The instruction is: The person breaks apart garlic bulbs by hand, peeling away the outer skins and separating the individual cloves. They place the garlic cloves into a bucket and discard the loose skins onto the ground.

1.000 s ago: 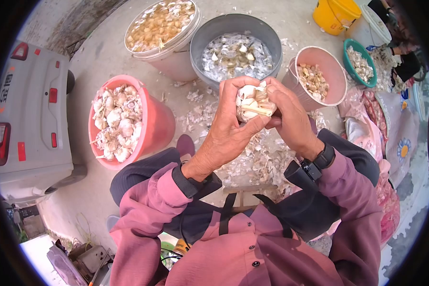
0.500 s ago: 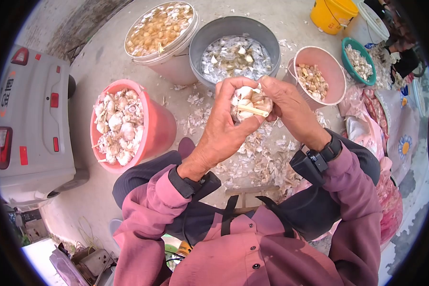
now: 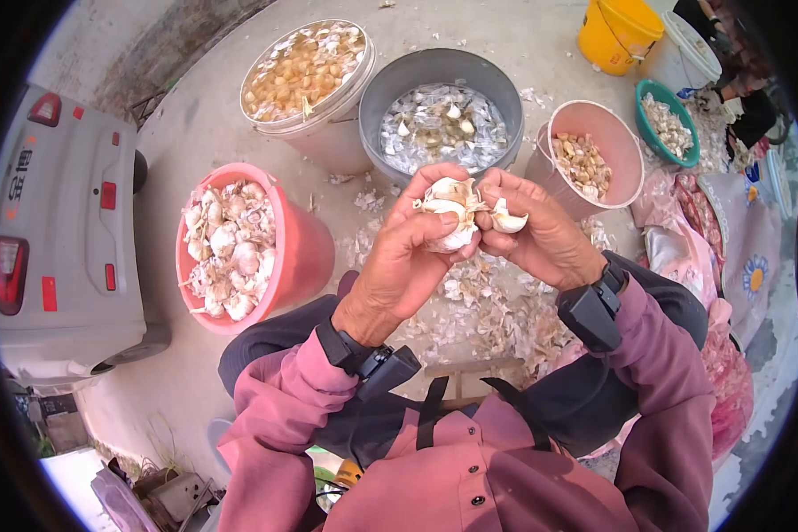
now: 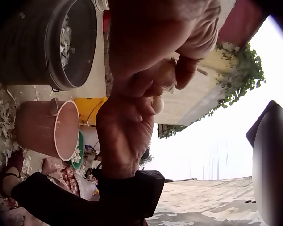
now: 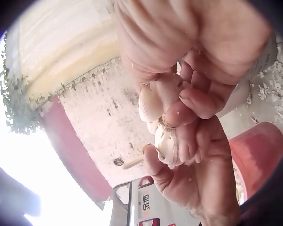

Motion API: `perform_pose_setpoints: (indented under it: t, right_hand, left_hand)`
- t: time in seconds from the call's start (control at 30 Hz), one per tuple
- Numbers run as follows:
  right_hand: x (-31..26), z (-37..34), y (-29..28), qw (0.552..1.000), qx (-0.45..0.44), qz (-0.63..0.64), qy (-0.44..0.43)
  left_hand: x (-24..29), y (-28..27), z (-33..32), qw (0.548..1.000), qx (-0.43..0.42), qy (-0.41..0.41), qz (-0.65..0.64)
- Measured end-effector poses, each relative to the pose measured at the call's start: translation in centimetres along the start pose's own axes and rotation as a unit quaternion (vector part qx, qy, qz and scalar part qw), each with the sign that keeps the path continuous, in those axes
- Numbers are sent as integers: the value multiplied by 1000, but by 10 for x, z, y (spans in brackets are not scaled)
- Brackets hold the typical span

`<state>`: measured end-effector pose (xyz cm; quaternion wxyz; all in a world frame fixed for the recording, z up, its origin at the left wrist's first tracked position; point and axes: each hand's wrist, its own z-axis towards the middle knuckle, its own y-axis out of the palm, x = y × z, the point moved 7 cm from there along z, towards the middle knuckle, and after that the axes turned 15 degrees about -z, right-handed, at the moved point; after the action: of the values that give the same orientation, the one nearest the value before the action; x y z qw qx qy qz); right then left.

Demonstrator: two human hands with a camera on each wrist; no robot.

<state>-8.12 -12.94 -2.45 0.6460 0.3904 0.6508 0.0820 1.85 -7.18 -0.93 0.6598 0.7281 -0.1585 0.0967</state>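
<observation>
My left hand [image 3: 388, 270] grips a partly opened garlic bulb [image 3: 450, 193], its thumb across the near side. Right beside it, my right hand [image 3: 554, 244] pinches a white garlic clove [image 3: 509, 218] between thumb and fingers. Both hands are raised over the peel-strewn ground, fingertips nearly meeting. Close up in the right wrist view, the bulb [image 5: 167, 145] lies in the lower hand, a pale stem sticking out, and the clove [image 5: 150, 104] sits just above it. Fingers hide much of the bulb [image 4: 167, 75] in the left wrist view.
A pink bucket of garlic bulbs [image 3: 273, 306] stands at left. Beyond the hands are a white bucket of soaking cloves [image 3: 328, 151], a grey tub [image 3: 395, 75], a pale pink bucket [image 3: 625, 155] and a green basin [image 3: 649, 133]. Garlic skins [image 3: 496, 310] litter the ground. A parked vehicle [image 3: 71, 266] borders the left.
The hands have drawn slightly apart. The right hand has moved off the bulb's side with a clove between its fingers, and the bulb has turned in the left hand.
</observation>
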Motion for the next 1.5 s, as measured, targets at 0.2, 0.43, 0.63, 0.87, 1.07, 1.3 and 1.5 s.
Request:
perform_pose_setpoints:
  t: [0.2, 0.43, 0.63, 0.87, 1.07, 1.3, 1.5]
  right_hand:
    - [-6, 3, 4, 983, -97, 144, -55]
    - [-27, -3, -21, 896, 277, -331, -107]
    - [-21, 2, -8, 872, 234, -391, -177]
    - [-21, -4, -7, 882, 236, -377, -152]
    - [-10, 1, -8, 877, 200, -419, -121]
    - [-74, -14, -16, 810, 278, -482, -184]
    - [-155, -49, -69, 426, 388, -796, -185]
  left_hand:
    - [28, -18, 0, 990, 91, 106, 31]
    - [1, 0, -3, 894, 70, 70, 437]
    - [-23, -22, 0, 930, 116, -37, 347]
    - [-20, -17, -2, 952, 96, -56, 284]
    - [-7, -24, -4, 815, 133, -18, 564]
    - [-6, -24, -1, 829, 76, 54, 551]
    - [-9, -30, -4, 934, 137, -26, 328]
